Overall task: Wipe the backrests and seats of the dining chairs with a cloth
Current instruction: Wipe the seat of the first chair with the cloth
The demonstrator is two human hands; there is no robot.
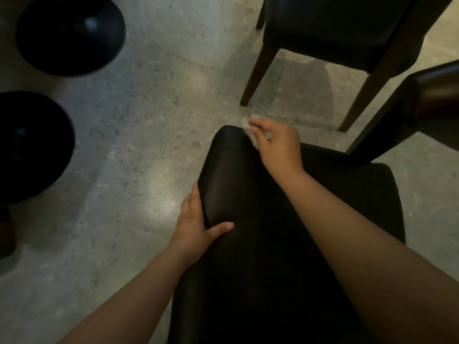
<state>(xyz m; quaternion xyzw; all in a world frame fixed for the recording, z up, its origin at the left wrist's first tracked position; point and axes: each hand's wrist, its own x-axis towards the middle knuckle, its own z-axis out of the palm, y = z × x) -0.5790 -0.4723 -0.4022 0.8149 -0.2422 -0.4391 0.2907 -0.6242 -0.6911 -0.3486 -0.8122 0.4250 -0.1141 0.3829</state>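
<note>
- The right hand (278, 145) pinches a small pale cloth (246, 125) at the far corner of the near chair's backrest (231, 175). So little cloth shows that it may slip and drop to the floor (149, 108) beyond the backrest.
- The left hand (196, 224) grips the backrest's left edge, thumb across its face. A hard push could tip the chair.
- The seat (360, 194), right of the backrest, is dark, so missed patches would be easy to overlook.

Left hand (196, 224) grips near black chair backrest (223, 175) edge; right hand (275, 142) presses pale cloth (248, 125) on far top corner.
</note>
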